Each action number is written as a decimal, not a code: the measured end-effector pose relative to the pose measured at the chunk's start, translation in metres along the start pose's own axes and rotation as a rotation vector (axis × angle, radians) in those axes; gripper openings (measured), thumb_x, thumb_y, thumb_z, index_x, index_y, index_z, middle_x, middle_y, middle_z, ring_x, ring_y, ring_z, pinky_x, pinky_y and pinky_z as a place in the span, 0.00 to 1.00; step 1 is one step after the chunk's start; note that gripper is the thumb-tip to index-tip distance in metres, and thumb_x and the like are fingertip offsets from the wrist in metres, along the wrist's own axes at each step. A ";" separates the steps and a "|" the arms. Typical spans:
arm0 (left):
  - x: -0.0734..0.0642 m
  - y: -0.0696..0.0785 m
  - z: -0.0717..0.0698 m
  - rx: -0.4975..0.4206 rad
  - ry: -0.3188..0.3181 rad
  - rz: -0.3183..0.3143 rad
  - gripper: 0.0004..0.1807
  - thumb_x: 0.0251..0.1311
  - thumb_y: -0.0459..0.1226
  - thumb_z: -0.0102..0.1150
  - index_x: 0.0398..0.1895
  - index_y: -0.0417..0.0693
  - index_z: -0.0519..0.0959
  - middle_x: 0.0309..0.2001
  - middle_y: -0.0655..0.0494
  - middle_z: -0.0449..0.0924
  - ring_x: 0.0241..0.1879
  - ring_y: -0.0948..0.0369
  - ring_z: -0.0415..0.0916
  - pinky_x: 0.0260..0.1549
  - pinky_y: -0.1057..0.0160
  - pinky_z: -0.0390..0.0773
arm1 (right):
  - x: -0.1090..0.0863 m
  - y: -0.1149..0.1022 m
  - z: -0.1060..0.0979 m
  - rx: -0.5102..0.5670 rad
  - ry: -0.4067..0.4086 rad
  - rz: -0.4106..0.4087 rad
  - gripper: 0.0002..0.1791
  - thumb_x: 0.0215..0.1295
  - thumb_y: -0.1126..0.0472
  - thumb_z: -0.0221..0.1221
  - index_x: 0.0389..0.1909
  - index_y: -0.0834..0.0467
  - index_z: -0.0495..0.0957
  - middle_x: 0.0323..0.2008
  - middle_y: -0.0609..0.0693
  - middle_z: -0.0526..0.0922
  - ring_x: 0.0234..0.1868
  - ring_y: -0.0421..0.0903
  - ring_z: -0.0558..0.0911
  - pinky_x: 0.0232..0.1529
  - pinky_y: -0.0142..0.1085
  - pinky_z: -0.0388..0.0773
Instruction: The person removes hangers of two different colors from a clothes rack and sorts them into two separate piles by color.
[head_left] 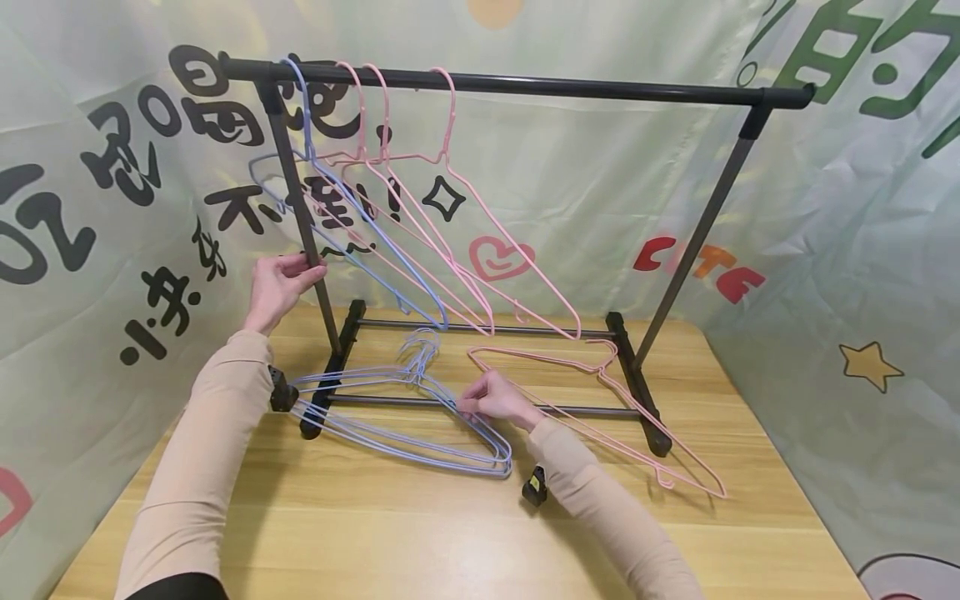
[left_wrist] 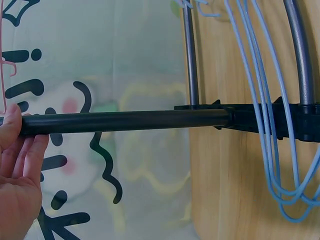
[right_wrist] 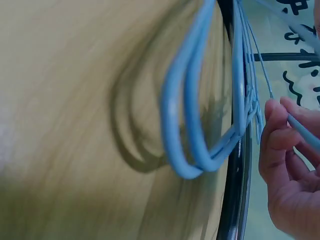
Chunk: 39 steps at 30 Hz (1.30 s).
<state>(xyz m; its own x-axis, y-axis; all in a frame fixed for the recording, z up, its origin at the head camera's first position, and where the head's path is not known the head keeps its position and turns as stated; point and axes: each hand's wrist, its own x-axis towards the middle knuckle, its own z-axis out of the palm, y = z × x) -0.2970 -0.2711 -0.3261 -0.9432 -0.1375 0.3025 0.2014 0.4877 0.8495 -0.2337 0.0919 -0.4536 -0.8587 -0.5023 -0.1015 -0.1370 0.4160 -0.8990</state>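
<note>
One blue hanger (right_wrist: pixel 304 132) was pinched btwn thumb & fingers of your R hand (head_left: pixel 495 398), on the right-hand slope of the blue stack (head_left: pixel 417 377); couldn't tell if it was free of the others. That stack lay low over the rack's L foot (head_left: pixel 309 427) & near bar (head_left: pixel 390 401), hooks toward the far side. Your L hand (head_left: pixel 279 287) gripped the L post (left_wrist: pixel 125 121), thumb and fingers on opposite sides, prob. to steady the rack. To the right, pink hanger stock (head_left: pixel 603 372) (at least 1, exact no. unclear) lay across the near bar & R foot (head_left: pixel 637 400).

Progress: roughly midway, judging by how things lay. Done: 4 on the rail (head_left: pixel 570 87), i.e. 1 hung blue (head_left: pixel 306 125) farthest left, then 3 hung pinks (head_left: pixel 386 125), all toward its left half. Left to do, presumably: blue stack + low pink, all off the rail. Beneath was a wood table (head_left: pixel 375 533); behind, a printed backdrop (head_left: pixel 600 183) w/ lettering.
</note>
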 end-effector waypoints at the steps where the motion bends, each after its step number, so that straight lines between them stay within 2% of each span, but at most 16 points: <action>1: 0.000 0.000 0.000 -0.005 -0.002 0.000 0.23 0.63 0.43 0.69 0.53 0.34 0.83 0.34 0.79 0.87 0.32 0.87 0.77 0.41 0.81 0.71 | 0.000 0.000 0.000 -0.025 0.008 -0.007 0.08 0.64 0.69 0.63 0.35 0.72 0.86 0.18 0.50 0.84 0.14 0.33 0.71 0.19 0.26 0.66; 7: -0.001 0.000 0.000 -0.012 -0.005 -0.003 0.24 0.63 0.44 0.68 0.53 0.34 0.83 0.30 0.86 0.84 0.33 0.87 0.77 0.41 0.82 0.71 | 0.002 0.002 0.002 -0.157 0.051 -0.022 0.08 0.62 0.66 0.67 0.35 0.68 0.88 0.25 0.57 0.89 0.14 0.33 0.71 0.18 0.26 0.70; 10: -0.001 0.001 -0.001 -0.019 -0.010 -0.002 0.24 0.63 0.44 0.68 0.54 0.33 0.82 0.32 0.82 0.85 0.33 0.87 0.77 0.41 0.82 0.72 | 0.003 0.003 0.002 -0.169 0.050 -0.022 0.07 0.62 0.65 0.68 0.34 0.67 0.88 0.22 0.57 0.87 0.13 0.35 0.72 0.18 0.28 0.72; 15: -0.001 0.001 0.000 -0.041 -0.016 -0.001 0.24 0.63 0.42 0.68 0.54 0.31 0.82 0.31 0.80 0.86 0.32 0.86 0.77 0.39 0.82 0.73 | 0.000 0.005 -0.001 -0.113 0.042 -0.007 0.06 0.64 0.67 0.66 0.35 0.68 0.87 0.18 0.56 0.82 0.14 0.38 0.74 0.19 0.32 0.76; 16: -0.001 0.001 0.000 -0.038 -0.013 -0.001 0.24 0.63 0.42 0.68 0.54 0.32 0.82 0.30 0.82 0.85 0.32 0.86 0.77 0.39 0.82 0.72 | 0.000 0.006 -0.002 -0.101 0.044 -0.010 0.07 0.64 0.67 0.65 0.35 0.69 0.87 0.18 0.57 0.82 0.15 0.38 0.74 0.20 0.33 0.76; 18: 0.000 0.001 0.000 -0.041 -0.011 -0.003 0.24 0.62 0.42 0.69 0.54 0.32 0.82 0.29 0.84 0.84 0.32 0.86 0.77 0.39 0.82 0.72 | -0.003 0.005 -0.008 -0.072 0.057 -0.019 0.08 0.66 0.68 0.63 0.37 0.71 0.86 0.21 0.62 0.83 0.16 0.39 0.75 0.22 0.36 0.79; 22: 0.001 0.000 0.000 -0.041 -0.013 -0.001 0.24 0.62 0.42 0.69 0.55 0.32 0.82 0.33 0.79 0.86 0.32 0.86 0.77 0.39 0.83 0.73 | -0.008 -0.007 -0.033 -0.021 0.098 -0.067 0.12 0.68 0.69 0.60 0.43 0.76 0.83 0.30 0.71 0.85 0.20 0.39 0.78 0.28 0.40 0.83; 25: 0.001 0.000 0.000 -0.032 -0.019 -0.006 0.24 0.62 0.42 0.69 0.55 0.32 0.81 0.39 0.70 0.89 0.32 0.86 0.77 0.40 0.83 0.73 | -0.015 -0.028 -0.066 0.052 0.157 -0.114 0.14 0.71 0.69 0.57 0.46 0.79 0.79 0.29 0.66 0.85 0.24 0.38 0.80 0.32 0.38 0.84; 27: 0.001 0.001 -0.001 -0.021 -0.017 -0.010 0.24 0.62 0.41 0.69 0.55 0.33 0.82 0.43 0.64 0.89 0.32 0.86 0.77 0.40 0.82 0.73 | -0.020 -0.049 -0.091 0.117 0.199 -0.157 0.16 0.73 0.69 0.54 0.47 0.81 0.77 0.27 0.57 0.86 0.25 0.37 0.81 0.34 0.35 0.84; 29: 0.001 0.001 -0.001 -0.007 -0.017 -0.012 0.25 0.62 0.43 0.69 0.56 0.33 0.82 0.46 0.58 0.88 0.32 0.86 0.76 0.40 0.82 0.73 | -0.025 -0.073 -0.117 0.189 0.226 -0.184 0.17 0.75 0.67 0.51 0.48 0.81 0.76 0.27 0.49 0.85 0.27 0.38 0.82 0.36 0.33 0.83; 31: 0.000 0.001 -0.002 -0.003 -0.015 -0.014 0.25 0.62 0.42 0.69 0.56 0.33 0.82 0.47 0.57 0.88 0.32 0.86 0.76 0.40 0.82 0.73 | -0.029 -0.101 -0.138 0.228 0.223 -0.209 0.18 0.79 0.64 0.48 0.47 0.78 0.77 0.27 0.47 0.85 0.29 0.40 0.83 0.37 0.33 0.83; 35: -0.001 0.000 -0.002 -0.016 -0.008 -0.020 0.23 0.62 0.40 0.69 0.55 0.33 0.82 0.39 0.74 0.87 0.31 0.86 0.77 0.39 0.83 0.73 | -0.035 -0.150 -0.165 0.163 0.141 -0.242 0.21 0.81 0.56 0.47 0.46 0.70 0.81 0.30 0.48 0.86 0.31 0.42 0.85 0.41 0.34 0.84; 39: -0.001 0.000 -0.001 -0.024 -0.009 -0.008 0.24 0.62 0.41 0.69 0.55 0.33 0.82 0.35 0.78 0.86 0.32 0.87 0.77 0.39 0.83 0.74 | -0.040 -0.181 -0.173 0.028 0.082 -0.261 0.16 0.76 0.58 0.54 0.44 0.67 0.84 0.27 0.48 0.87 0.29 0.43 0.84 0.41 0.36 0.84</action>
<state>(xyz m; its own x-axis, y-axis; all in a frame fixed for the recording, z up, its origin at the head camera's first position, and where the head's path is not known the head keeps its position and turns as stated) -0.2960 -0.2725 -0.3261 -0.9470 -0.1340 0.2919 0.1999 0.4654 0.8622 -0.2606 0.1679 -0.2133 -0.8331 -0.5266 0.1692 -0.3467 0.2589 -0.9015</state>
